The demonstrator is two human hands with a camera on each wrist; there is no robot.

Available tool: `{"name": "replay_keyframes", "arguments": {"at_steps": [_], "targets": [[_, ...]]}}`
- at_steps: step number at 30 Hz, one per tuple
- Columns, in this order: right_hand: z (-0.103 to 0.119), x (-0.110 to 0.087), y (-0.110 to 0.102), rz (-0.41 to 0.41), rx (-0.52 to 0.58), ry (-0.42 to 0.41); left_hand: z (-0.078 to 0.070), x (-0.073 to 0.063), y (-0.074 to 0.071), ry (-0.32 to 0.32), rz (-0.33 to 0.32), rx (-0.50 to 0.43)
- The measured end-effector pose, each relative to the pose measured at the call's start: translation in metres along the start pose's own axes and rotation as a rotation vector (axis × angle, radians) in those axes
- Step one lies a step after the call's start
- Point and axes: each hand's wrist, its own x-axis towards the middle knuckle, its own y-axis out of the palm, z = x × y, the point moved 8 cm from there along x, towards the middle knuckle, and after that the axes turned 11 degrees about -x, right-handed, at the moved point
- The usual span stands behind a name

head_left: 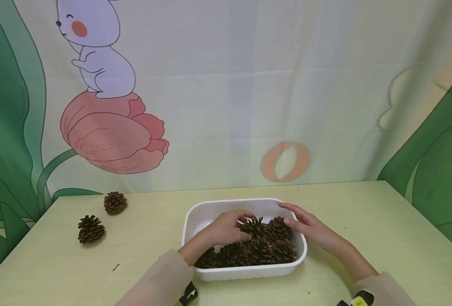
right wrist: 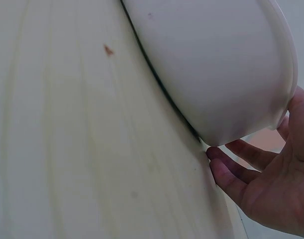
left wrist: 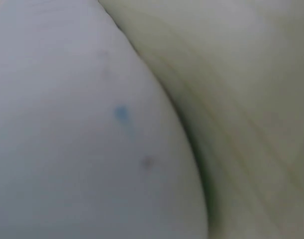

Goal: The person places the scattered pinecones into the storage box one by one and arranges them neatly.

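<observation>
A white plastic basin [head_left: 245, 273] stands on the table with several brown pine cones [head_left: 235, 254] heaped toward its front and right. My left hand [head_left: 227, 229] reaches into it from the left, thumb and fingers curled round a pine cone [head_left: 254, 227]. At the right end, my right hand [head_left: 317, 231] holds the basin, thumb over the rim and fingers outside. In the right wrist view, fingers [right wrist: 231, 179] bend close to the basin's lower corner [right wrist: 216, 134]. The left wrist view shows only the basin's outer wall [left wrist: 92, 139] and tabletop.
Two more pine cones lie on the table's left side, one pine cone [head_left: 115, 203] near the back edge and another pine cone [head_left: 91, 230] in front of it. A small brown scrap [head_left: 116, 267] lies nearer. A printed curtain [head_left: 218, 106] hangs behind the table [head_left: 153, 229].
</observation>
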Motion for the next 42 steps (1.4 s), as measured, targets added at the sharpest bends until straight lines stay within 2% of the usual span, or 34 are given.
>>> {"name": "replay_keyframes", "arguments": {"at_steps": [11,19,25,33,37,42], "targets": [[-0.001,-0.002,0.000,0.001,-0.004,-0.010,0.001,0.002,0.001,-0.019,-0.001,-0.031],[-0.001,-0.002,0.001,0.000,-0.001,-0.003,0.003,-0.006,-0.003,-0.023,0.014,-0.016],[0.000,-0.002,0.001,-0.004,-0.002,-0.005,0.000,-0.017,-0.018,0.044,-0.031,0.004],[-0.001,-0.002,0.001,0.001,-0.004,-0.011,-0.001,-0.036,-0.039,0.097,-0.098,-0.085],[-0.001,-0.002,0.000,0.004,0.003,-0.011,0.000,-0.049,-0.054,0.109,-0.141,-0.124],[0.000,-0.001,0.000,0.006,-0.003,-0.010,0.006,-0.067,-0.075,0.080,-0.214,-0.131]]}}
